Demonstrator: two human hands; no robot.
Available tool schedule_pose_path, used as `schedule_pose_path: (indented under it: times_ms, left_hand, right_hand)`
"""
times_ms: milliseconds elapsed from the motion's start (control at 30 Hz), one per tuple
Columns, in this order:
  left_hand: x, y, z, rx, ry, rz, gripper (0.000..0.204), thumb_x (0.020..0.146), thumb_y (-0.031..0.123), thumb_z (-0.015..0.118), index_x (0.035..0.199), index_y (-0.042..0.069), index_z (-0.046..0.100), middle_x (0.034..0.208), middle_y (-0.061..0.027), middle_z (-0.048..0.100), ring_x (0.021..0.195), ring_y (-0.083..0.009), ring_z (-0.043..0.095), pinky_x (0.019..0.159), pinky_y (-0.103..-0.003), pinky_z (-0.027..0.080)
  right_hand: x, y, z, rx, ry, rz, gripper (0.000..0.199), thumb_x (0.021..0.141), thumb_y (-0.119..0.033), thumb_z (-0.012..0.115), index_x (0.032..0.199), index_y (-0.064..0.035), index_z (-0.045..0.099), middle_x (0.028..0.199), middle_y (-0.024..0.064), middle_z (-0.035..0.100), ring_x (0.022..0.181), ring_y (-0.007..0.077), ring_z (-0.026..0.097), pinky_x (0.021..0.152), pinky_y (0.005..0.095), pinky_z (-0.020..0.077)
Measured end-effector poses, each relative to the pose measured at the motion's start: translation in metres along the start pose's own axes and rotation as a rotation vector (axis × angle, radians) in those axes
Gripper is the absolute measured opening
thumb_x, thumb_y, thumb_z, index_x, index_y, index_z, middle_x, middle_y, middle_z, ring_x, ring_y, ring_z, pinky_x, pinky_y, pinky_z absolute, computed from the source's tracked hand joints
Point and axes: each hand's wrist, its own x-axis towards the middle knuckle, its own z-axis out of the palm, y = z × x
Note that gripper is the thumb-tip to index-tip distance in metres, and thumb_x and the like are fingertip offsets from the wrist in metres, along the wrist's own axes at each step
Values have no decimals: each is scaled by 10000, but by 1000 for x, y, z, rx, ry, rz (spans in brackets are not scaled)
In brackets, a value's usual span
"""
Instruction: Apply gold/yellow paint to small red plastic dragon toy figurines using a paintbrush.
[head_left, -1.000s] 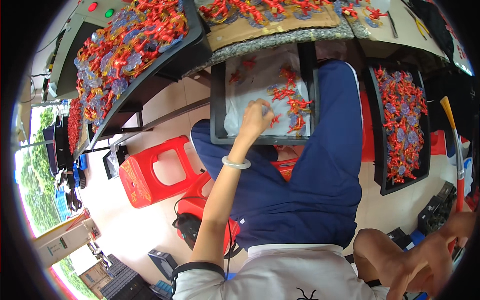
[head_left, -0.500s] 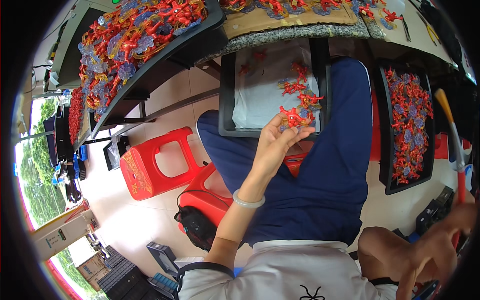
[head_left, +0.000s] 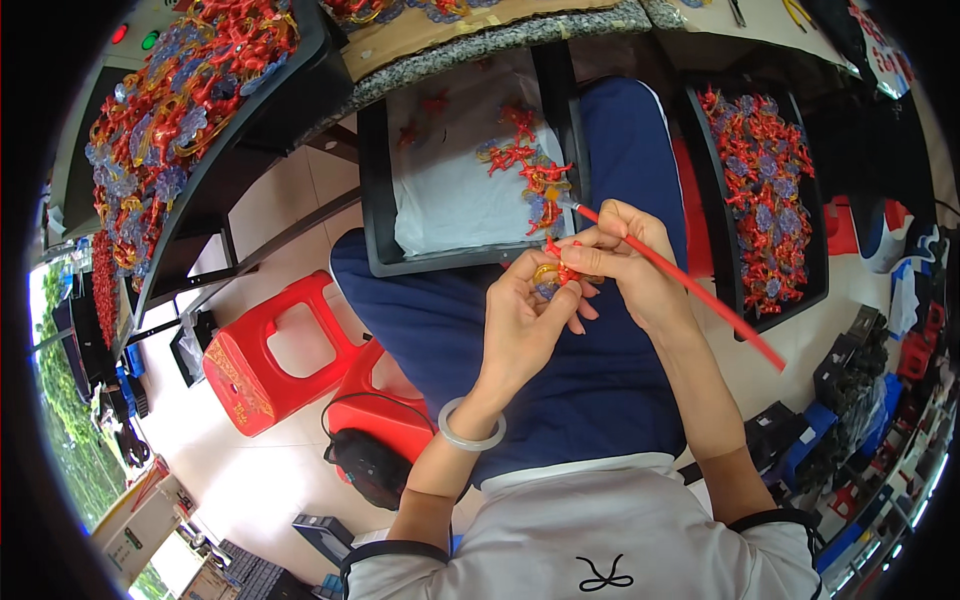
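Note:
A small red figurine with yellow and bluish see-through parts is pinched in my left hand, above my lap. My right hand grips a red-handled paintbrush, its bristle end pointing to the upper left. The thumb and fingertips of that hand also meet the figurine, partly covering it. Just beyond both hands, a black tray lined with a white sheet rests at my thighs. Several similar figurines lie along its right side.
To the right stands a black tray full of figurines. A larger heaped tray is at upper left. The stone-edged table runs across the front. Red stools stand on the floor at left, near a black bag.
My right hand has come in from the far right with the paintbrush and now meets my left hand at the figurine. My left hand has drawn the figurine back from the tray. The view has shifted.

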Motion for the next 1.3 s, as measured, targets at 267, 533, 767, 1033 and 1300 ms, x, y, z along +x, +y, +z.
schedule_pose_path:
  times_ms: [267, 533, 767, 1033, 1300]
  left_hand:
    - [-3, -6, -1, 25, -25, 14, 187, 892, -49, 504, 1079, -63, 511, 836, -148, 653, 651, -144, 648, 523, -217, 508]
    - [0, -7, -14, -836, -468, -329, 475, 978, 262, 514, 1301, -37, 335, 1038, -213, 593, 971, -276, 623, 804, -301, 510]
    - [7, -10, -9, -286, -198, -37, 401, 939, 134, 574, 1247, -13, 365, 1080, -165, 610, 935, -227, 636, 789, -291, 494]
    - [5, -19, 4, -54, -104, 59, 257, 943, 91, 558, 1110, 17, 378, 1042, -145, 616, 888, -178, 637, 731, -246, 482]
    - [3, -13, -4, 132, -60, -7, 131, 942, 87, 543, 1027, -2, 500, 968, -129, 655, 840, -154, 644, 710, -243, 489]
  right_hand:
    - [0, 7, -8, 109, 54, 102, 415, 772, 39, 703, 719, -156, 341, 702, 123, 659, 566, 84, 564, 512, 212, 401]
    - [5, 14, -21, 202, -202, -162, 375, 823, 28, 664, 781, -150, 337, 878, 156, 684, 801, 136, 611, 709, 223, 467]
    - [-2, 18, -27, 255, -118, -119, 321, 881, -25, 626, 814, -138, 333, 1065, 199, 664, 1024, 219, 614, 910, 342, 471]
    - [-8, 18, -23, 30, 119, -131, 342, 848, 23, 647, 754, -126, 354, 1028, 278, 654, 866, 178, 686, 758, 267, 561]
    - [-11, 3, -20, -89, 148, -148, 412, 786, 70, 681, 686, -121, 330, 841, 237, 688, 811, 204, 700, 662, 259, 573]
